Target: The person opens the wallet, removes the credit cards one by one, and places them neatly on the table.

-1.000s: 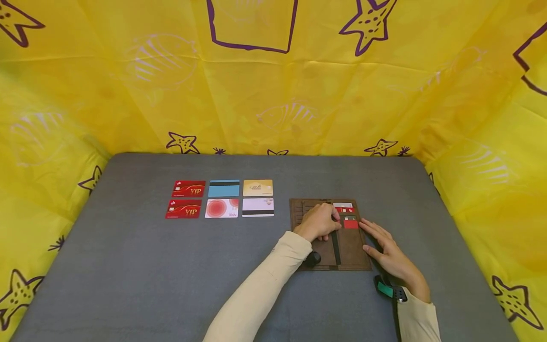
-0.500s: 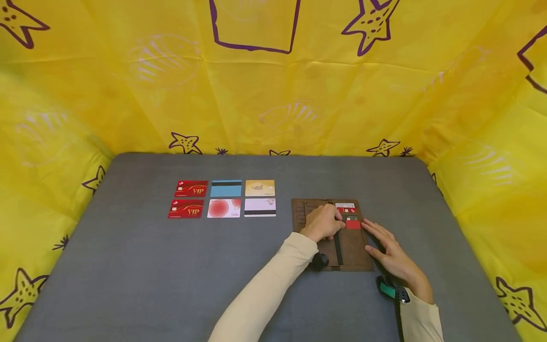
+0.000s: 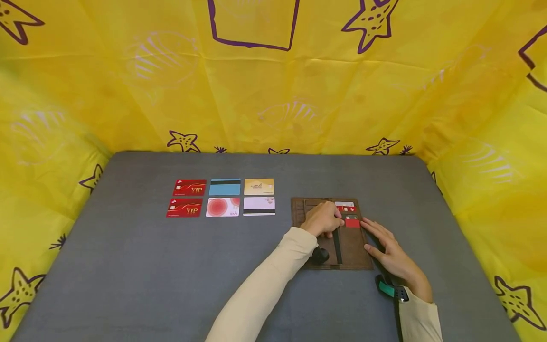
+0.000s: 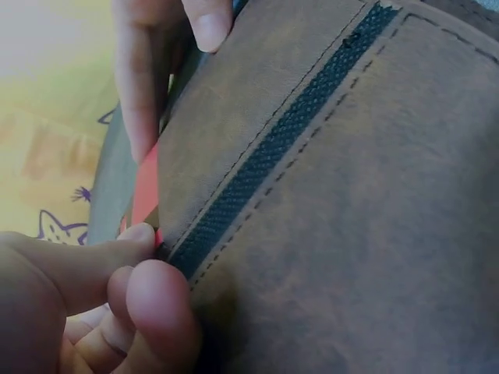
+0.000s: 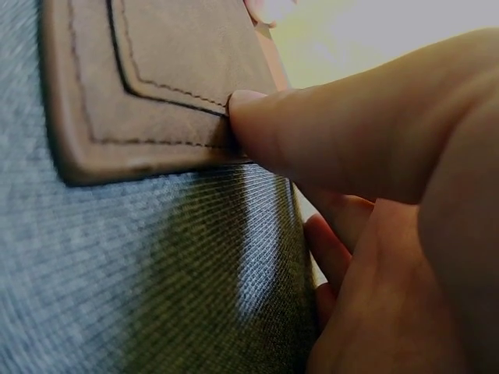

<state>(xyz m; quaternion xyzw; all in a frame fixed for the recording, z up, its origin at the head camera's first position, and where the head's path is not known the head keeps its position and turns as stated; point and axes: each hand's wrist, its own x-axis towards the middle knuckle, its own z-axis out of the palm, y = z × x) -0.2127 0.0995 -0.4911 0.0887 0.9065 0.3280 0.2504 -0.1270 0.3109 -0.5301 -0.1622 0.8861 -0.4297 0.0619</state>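
Note:
A brown wallet [image 3: 356,247] lies open on the table, a black elastic strap [image 4: 273,148] running down its middle. In its right half, a red card [image 3: 352,223] sits partly in a slot, below other cards [image 3: 346,208] in the top slot. My left hand [image 3: 321,219] reaches over the wallet with curled fingers and pinches the red card at its left edge; the hand hides part of the left half. My right hand [image 3: 391,251] lies along the wallet's right edge with extended fingers, its thumb [image 5: 269,128] on the border.
Left of the wallet, cards lie in two rows on the grey table [image 3: 141,266]: two red VIP cards [image 3: 184,207], a blue card [image 3: 224,187], a gold card [image 3: 259,186], a white card with red circles [image 3: 222,207] and a pale striped card [image 3: 259,206]. Yellow cloth [image 3: 239,95] surrounds the table.
My left hand shifts slightly at the red card. The right hand stays along the wallet's edge, and the loose cards keep their places.

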